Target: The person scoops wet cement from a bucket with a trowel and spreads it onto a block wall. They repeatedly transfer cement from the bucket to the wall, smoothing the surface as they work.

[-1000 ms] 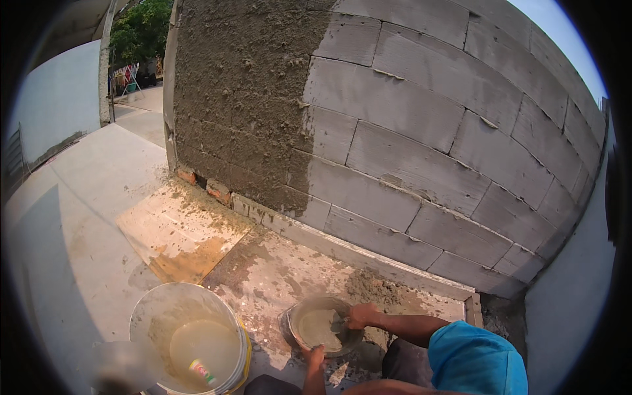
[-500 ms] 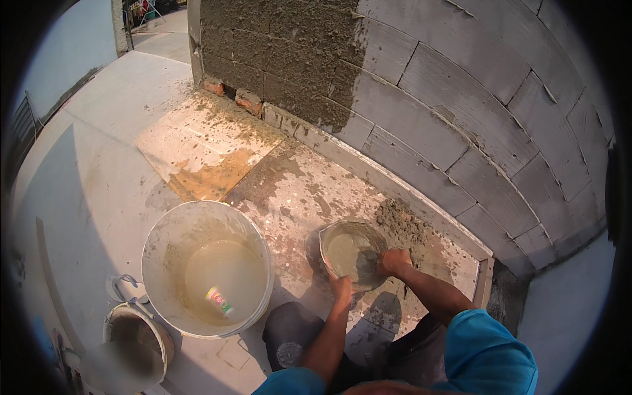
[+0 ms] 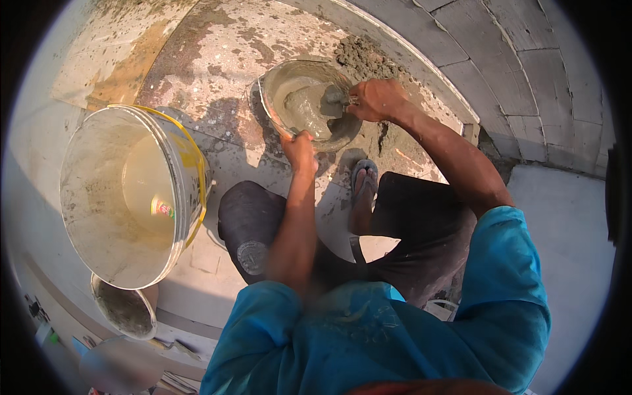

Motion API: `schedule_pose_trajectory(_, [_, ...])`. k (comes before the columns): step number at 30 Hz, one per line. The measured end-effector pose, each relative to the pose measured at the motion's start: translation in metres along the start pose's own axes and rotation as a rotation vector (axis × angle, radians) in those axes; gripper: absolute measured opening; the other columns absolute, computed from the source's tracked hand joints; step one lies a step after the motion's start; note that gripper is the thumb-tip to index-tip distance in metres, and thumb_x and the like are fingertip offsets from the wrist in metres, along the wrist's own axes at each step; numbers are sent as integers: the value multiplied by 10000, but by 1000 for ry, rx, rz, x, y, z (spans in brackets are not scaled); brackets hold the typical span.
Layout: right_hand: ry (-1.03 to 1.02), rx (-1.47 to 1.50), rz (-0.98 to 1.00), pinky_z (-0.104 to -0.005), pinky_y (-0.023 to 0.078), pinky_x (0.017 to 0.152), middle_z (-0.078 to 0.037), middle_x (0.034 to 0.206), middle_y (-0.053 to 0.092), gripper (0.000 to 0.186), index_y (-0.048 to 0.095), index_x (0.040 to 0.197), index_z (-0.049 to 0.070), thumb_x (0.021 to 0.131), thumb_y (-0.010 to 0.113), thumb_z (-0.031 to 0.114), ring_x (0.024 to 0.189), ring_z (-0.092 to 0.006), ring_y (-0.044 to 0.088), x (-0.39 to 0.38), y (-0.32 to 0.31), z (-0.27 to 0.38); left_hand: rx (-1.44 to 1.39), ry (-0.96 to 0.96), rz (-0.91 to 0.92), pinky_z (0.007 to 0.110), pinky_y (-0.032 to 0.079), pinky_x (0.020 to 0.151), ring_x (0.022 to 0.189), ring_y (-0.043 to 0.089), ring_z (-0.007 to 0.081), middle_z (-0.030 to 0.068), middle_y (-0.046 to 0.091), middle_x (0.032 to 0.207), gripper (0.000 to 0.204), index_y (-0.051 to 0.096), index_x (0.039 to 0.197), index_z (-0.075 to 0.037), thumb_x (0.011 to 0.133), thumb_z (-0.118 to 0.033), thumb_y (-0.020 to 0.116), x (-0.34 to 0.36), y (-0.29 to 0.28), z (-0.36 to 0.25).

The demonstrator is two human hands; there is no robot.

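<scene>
A round bucket (image 3: pixel 264 99) of wet grey mortar (image 3: pixel 303 105) stands on the splattered floor in front of me. My left hand (image 3: pixel 301 151) is closed around its near rim. At the bucket's right side, my right hand (image 3: pixel 378 100) is clenched on the handle of a trowel (image 3: pixel 334 100); most of that handle is hidden in my fist. The trowel's mortar-coated blade sits in the mix, toward the right side.
Left of my knee is a large white bucket (image 3: pixel 85 191) holding cloudy liquid and a small colourful packet (image 3: pixel 162 207). A smaller bucket (image 3: pixel 148 299) lies below it. Heaped mortar (image 3: pixel 365 58) borders the grey block wall (image 3: pixel 526 85). A stained board (image 3: pixel 112 76) lies far left.
The view has tilted down toward my body, so the buckets appear higher and the rendered wall is out of sight. More of the trowel's blade shows in the mortar. Both hands keep their holds.
</scene>
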State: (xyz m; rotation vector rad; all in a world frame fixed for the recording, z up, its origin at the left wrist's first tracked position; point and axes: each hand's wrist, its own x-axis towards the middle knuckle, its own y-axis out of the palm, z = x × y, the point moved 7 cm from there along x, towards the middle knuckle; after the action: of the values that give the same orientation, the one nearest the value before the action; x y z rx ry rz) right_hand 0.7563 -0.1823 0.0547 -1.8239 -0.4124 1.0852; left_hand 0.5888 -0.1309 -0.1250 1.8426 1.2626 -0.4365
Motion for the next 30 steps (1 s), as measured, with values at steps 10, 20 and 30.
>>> schedule_pose_trajectory(10, [-582,-941,-461,-413,476,926,-43,749,662,187,730,769,134,880,679,276,794,-192,673,76,-63,108,232,0,76,280,370,405,518,499,131,52,579,794,409,569,1127,-31,724,41,582,15,2,-19])
schedule_pose_trajectory(20, [-631,-919,-512,-389,468,827,-20,929,616,190,666,1031,180,940,631,343,942,-188,633,73,-57,50,131,-53,98,284,420,452,655,585,144,89,626,923,502,565,1230,-26,734,42,594,11,2,-21])
schedule_pose_trajectory(30, [75,178,548,-383,516,464,-86,627,613,400,672,808,24,915,663,410,511,-218,631,68,64,-26,-8,26,24,258,425,573,708,556,101,72,616,984,550,470,1328,-34,801,102,549,-4,20,2])
